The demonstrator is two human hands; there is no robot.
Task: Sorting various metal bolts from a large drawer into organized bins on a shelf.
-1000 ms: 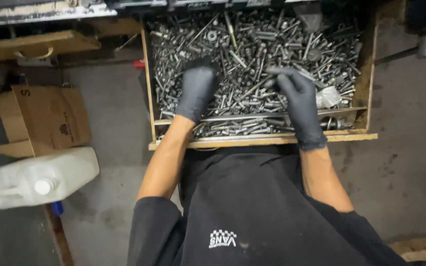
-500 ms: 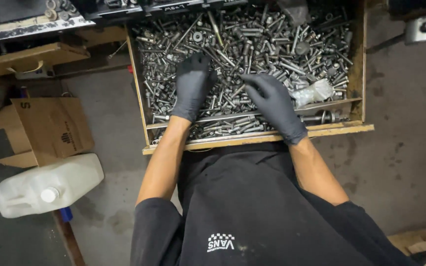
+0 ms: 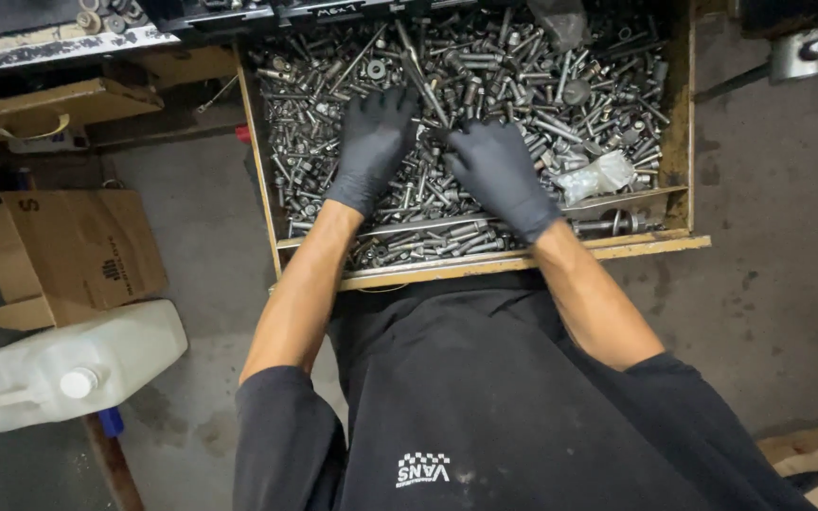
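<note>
Head view: left hand (image 3: pixel 371 147) and right hand (image 3: pixel 496 170), fingers spread flat, gripping nothing, are pressed on heavy, stiff, slippery steel bolts (image 3: pixel 523 85); shanks are best pinched.

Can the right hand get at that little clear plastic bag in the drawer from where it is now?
Probably yes. The right hand lies flat on the bolts, and the clear plastic bag sits on top of the pile just beside it, uncovered. Nothing stands between them.
</note>
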